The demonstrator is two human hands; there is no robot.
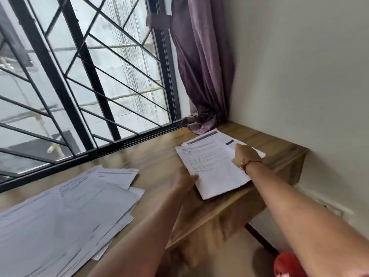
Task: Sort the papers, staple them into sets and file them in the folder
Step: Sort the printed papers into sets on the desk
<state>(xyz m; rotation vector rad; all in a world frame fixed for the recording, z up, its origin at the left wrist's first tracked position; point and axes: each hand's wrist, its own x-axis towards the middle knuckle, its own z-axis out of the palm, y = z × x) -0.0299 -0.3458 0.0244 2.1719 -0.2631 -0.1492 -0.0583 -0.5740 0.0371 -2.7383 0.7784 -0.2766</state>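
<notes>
Fingers (193, 177) on left hand (184, 179) pinch paper stack (211, 166); right hand (246, 156) hides its own, grip unclear.

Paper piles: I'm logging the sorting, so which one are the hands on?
The small stack by the curtain, left hand and right hand at its edges; the loose spread lies untouched.

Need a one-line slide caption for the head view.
Left hand and right hand hold a paper stack at the wooden desk; loose sheets lie spread beside it.
</notes>
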